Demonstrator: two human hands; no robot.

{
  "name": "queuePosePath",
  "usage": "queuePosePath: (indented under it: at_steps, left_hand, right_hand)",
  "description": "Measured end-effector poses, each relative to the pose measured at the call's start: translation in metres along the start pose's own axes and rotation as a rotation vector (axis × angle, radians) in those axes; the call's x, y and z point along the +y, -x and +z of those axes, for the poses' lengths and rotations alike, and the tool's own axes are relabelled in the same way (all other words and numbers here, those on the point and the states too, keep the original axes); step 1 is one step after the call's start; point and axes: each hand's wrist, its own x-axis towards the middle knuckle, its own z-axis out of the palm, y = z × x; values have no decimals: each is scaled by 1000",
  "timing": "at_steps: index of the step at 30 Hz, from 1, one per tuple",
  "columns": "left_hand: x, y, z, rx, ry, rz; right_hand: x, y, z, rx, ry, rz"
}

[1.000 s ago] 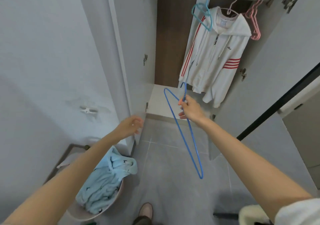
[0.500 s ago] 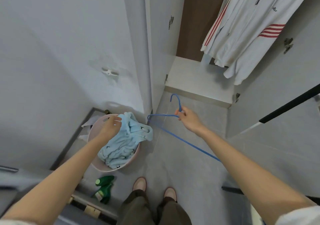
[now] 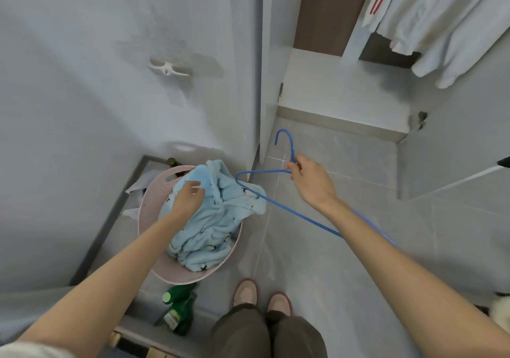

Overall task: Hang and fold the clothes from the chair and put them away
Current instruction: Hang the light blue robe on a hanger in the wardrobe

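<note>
A light blue fleece garment [image 3: 212, 225] lies crumpled in a pale pink basket [image 3: 150, 206] on the floor at lower left. My left hand [image 3: 186, 199] rests on top of the garment with its fingers bent over the fabric. My right hand [image 3: 309, 179] pinches a thin blue wire hanger [image 3: 276, 200] just below its hook, over the grey floor tiles. The hanger's frame runs back under my right forearm. A white jacket with red stripes [image 3: 430, 18] hangs in the open wardrobe at upper right.
The wardrobe's white door [image 3: 269, 62] stands edge-on between the basket and the wardrobe floor [image 3: 331, 87]. A green spray bottle [image 3: 176, 310] lies by my feet [image 3: 260, 297]. A white wall with a small hook [image 3: 168, 69] fills the left. A dark frame edges the basket's corner.
My view has tilted down from the wardrobe rail to the floor. My left hand has come down onto the blue garment in the basket. My right hand has lowered the hanger.
</note>
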Motion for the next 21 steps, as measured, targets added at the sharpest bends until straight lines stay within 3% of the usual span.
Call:
queuePosePath:
  at_steps: [13, 21]
  left_hand:
    - [-90, -203, 106, 46, 275, -65]
    - [-88, -217, 110, 229, 328, 33]
  right_hand:
    - [91, -84, 128, 198, 15, -114]
    - [97, -80, 135, 212, -98, -150]
